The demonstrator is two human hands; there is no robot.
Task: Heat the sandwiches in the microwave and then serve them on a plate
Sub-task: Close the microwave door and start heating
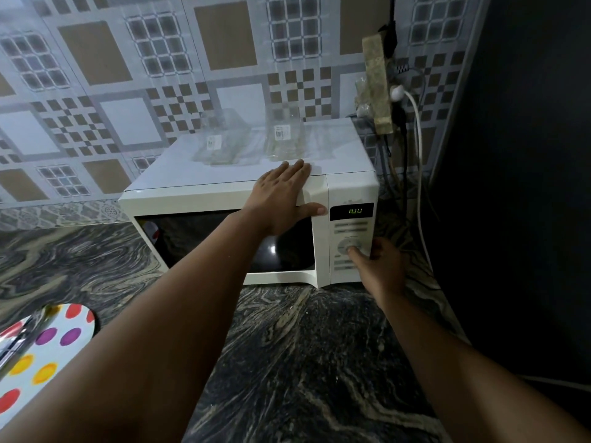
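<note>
At microwave (249, 199) panel | door shut, sandwiches unseen behind dark glass | left hand (284, 199) flat, fingers spread, bracing top | right hand (380, 266) thumb on dial (349, 246), other fingers curled at side | turn slowly, watch display (351, 211)

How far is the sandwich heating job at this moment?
Done: microwave door is shut and the display is lit. In hand: right hand works the dial while left hand steadies the top. Left: serving on the dotted plate, which holds no sandwiches.
</note>
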